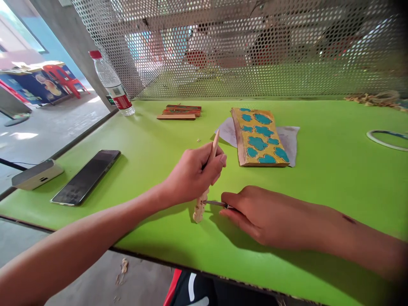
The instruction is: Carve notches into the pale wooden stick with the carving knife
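My left hand is closed round a pale wooden stick. Its pointed upper end rises above my fist, and the knobbly, notched lower end rests on or just over the green table. In my right hand is a slim carving tool; its thin metal shaft meets the notched part of the stick. My fingers hide most of the tool's handle and the middle of the stick. Beyond my hands lies a yellow board with turquoise patches, resting on white paper.
At left lie a smartphone and a whitish box-like device. A water bottle stands near painted wooden strips. At right are a white ring and coiled twine. A perforated metal panel borders the table's back.
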A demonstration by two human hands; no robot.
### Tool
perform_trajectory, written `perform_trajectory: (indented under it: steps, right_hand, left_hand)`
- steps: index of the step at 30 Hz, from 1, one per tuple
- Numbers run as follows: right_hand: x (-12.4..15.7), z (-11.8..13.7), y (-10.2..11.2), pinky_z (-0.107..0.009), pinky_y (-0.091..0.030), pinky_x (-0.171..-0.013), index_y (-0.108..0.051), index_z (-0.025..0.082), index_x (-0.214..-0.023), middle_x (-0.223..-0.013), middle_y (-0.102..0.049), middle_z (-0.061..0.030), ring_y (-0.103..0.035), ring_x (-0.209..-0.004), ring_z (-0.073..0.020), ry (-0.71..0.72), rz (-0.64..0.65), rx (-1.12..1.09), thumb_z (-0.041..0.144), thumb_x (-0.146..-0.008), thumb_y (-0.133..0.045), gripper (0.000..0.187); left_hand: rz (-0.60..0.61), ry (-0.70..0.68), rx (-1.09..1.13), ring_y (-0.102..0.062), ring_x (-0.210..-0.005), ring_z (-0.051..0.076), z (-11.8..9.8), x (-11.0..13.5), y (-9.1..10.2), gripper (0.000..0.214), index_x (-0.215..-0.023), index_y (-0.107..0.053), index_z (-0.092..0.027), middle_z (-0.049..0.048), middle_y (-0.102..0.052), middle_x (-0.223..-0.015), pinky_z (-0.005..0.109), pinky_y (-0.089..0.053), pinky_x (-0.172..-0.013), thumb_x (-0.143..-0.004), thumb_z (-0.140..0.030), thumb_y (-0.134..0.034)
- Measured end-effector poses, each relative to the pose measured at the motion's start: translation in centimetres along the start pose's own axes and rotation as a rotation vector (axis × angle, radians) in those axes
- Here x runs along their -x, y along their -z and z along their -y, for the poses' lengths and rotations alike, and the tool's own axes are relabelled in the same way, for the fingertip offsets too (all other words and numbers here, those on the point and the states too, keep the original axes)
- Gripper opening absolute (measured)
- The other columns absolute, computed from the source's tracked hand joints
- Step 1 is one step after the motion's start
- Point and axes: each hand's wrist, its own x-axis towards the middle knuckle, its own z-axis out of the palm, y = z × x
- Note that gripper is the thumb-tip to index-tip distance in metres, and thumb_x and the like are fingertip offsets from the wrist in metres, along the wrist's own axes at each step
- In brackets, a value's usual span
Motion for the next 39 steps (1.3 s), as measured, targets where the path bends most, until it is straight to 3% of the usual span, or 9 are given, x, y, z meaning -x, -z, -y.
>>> perform_trajectory:
  steps: [2,7,9,12,16,20,28,30,39]
  right_hand:
    - [0.0,0.0,-0.3,-0.029,-0.022,-0.05,-0.06,0.021,-0.091,-0.069,-0.067,-0.0018,-0.054,-0.051,-0.0151,0.006,-0.006,0.027,0.033,-0.107,-0.041,0.027]
    - [0.4,0.8,-2.6,-0.034,-0.013,-0.052,-0.058,0.019,-0.092,-0.072,-0.068,-0.0062,-0.058,-0.052,-0.0204,0.028,-0.19,0.332,0.017,-0.103,-0.045,0.017]
    - [0.5,1.2,-3.1,-0.035,-0.012,-0.051,-0.057,0.019,-0.092,-0.071,-0.066,-0.0058,-0.056,-0.05,-0.0208,0.025,-0.222,0.357,0.014,-0.101,-0.044,0.017]
    - [0.6,1.3,-2.5,-0.032,-0.016,-0.047,-0.056,0.02,-0.092,-0.062,-0.062,-0.0016,-0.051,-0.045,-0.0177,-0.001,-0.159,0.194,0.021,-0.105,-0.04,0.021]
    - [0.3,0.6,-0.4,-0.029,-0.022,-0.048,-0.059,0.02,-0.089,-0.067,-0.064,-0.0012,-0.051,-0.048,-0.0144,-0.012,-0.003,-0.05,0.034,-0.108,-0.039,0.03]
    - [0.2,0.2,0.1,-0.029,-0.022,-0.05,-0.059,0.021,-0.088,-0.068,-0.063,-0.0002,-0.052,-0.051,-0.0135,0.001,0.02,-0.105,0.037,-0.107,-0.041,0.03]
    - [0.6,1.1,-3.2,-0.034,-0.013,-0.051,-0.053,0.021,-0.09,-0.066,-0.063,-0.0025,-0.054,-0.046,-0.0201,0.055,-0.24,0.345,0.016,-0.103,-0.042,0.017]
    - [0.7,1.2,-3.5,-0.034,-0.013,-0.05,-0.052,0.021,-0.088,-0.064,-0.061,-0.0011,-0.053,-0.044,-0.0199,0.06,-0.262,0.37,0.012,-0.1,-0.044,0.017]
    - [0.2,0.7,-1.1,-0.029,-0.019,-0.045,-0.057,0.021,-0.089,-0.061,-0.059,0.0001,-0.046,-0.041,-0.0145,-0.042,-0.002,0.063,0.032,-0.107,-0.038,0.028]
  left_hand:
    - [0.007,0.019,0.006,-0.047,-0.052,0.007,0.0,0.0,0.0,0.023,-0.078,-0.049,-0.019,-0.0055,-0.056,-0.06,0.02,-0.04,-0.051,-0.101,-0.022,-0.049]
    - [-0.041,0.061,-0.037,-0.046,-0.05,0.007,-0.2,-0.1,0.0,0.024,-0.076,-0.05,-0.019,-0.0055,-0.055,-0.058,0.021,-0.039,-0.051,-0.1,-0.022,-0.048]
    - [-0.066,0.06,-0.084,-0.046,-0.049,0.007,-0.3,0.0,0.0,0.025,-0.075,-0.05,-0.019,-0.0055,-0.055,-0.058,0.021,-0.039,-0.052,-0.1,-0.022,-0.048]
    - [-0.048,0.027,-0.102,-0.046,-0.05,0.007,-0.5,0.0,0.1,0.026,-0.075,-0.05,-0.019,-0.0054,-0.056,-0.058,0.021,-0.039,-0.052,-0.1,-0.022,-0.047]
    - [-0.016,-0.018,-0.088,-0.047,-0.051,0.007,-0.7,0.2,0.1,0.025,-0.075,-0.049,-0.019,-0.0053,-0.054,-0.059,0.022,-0.039,-0.052,-0.1,-0.022,-0.047]
    - [-0.026,-0.018,-0.1,-0.047,-0.051,0.007,-0.9,0.3,0.2,0.026,-0.074,-0.049,-0.019,-0.0054,-0.054,-0.06,0.021,-0.039,-0.052,-0.1,-0.022,-0.048]
    - [-0.049,0.048,-0.077,-0.046,-0.049,0.006,-0.3,0.1,0.2,0.025,-0.075,-0.051,-0.018,-0.0058,-0.057,-0.059,0.021,-0.039,-0.052,-0.1,-0.021,-0.048]
    - [-0.056,0.052,-0.071,-0.046,-0.049,0.006,-0.2,0.0,0.2,0.026,-0.075,-0.051,-0.018,-0.0059,-0.057,-0.058,0.021,-0.039,-0.052,-0.1,-0.021,-0.048]
    - [-0.032,0.007,-0.056,-0.047,-0.051,0.007,-0.1,0.2,0.2,0.024,-0.077,-0.051,-0.019,-0.0053,-0.057,-0.06,0.021,-0.039,-0.053,-0.101,-0.022,-0.048]
